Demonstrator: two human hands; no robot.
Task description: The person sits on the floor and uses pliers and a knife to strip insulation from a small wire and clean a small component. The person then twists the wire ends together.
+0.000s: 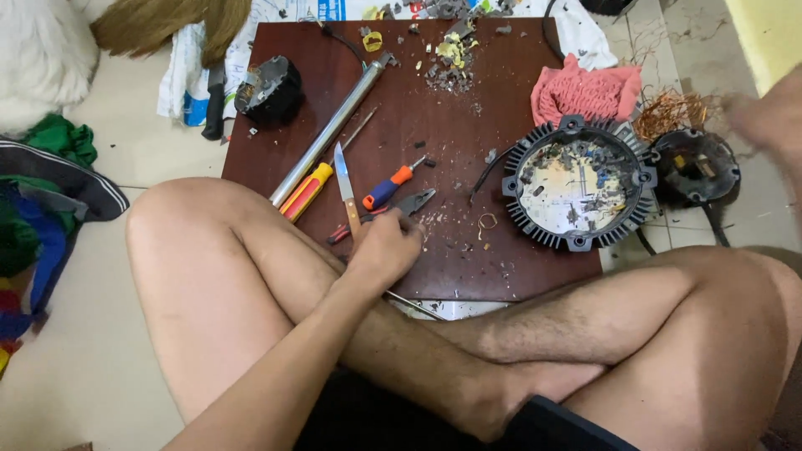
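- Left hand point(386, 248) rests curled, knuckles up, on the near part of the dark red-brown surface point(401, 125), closing over the handles of a pair of pliers point(399, 207); it seems to have hold of them, though the fingers hide the grip itself.
- Right hand point(756, 117) is a blur at the frame's right edge, raised above the floor; whether it is open or holds anything cannot be told.
- Pliers lie just beyond the left hand, grey jaws pointing away to the right, red-sleeved handles under the fingers.
- Judging from this, the step in hand is picking up the pliers; lifting them would call for a firm close on both handles.
- Beside them lie a wooden-handled knife point(346, 185), a blue-and-orange screwdriver point(389, 187) and a yellow-and-red screwdriver point(307, 190).
- Round black finned housing point(578, 182) sits at the surface's right edge, littered with scraps inside.
- Person sits cross-legged, bare knees framing the surface.
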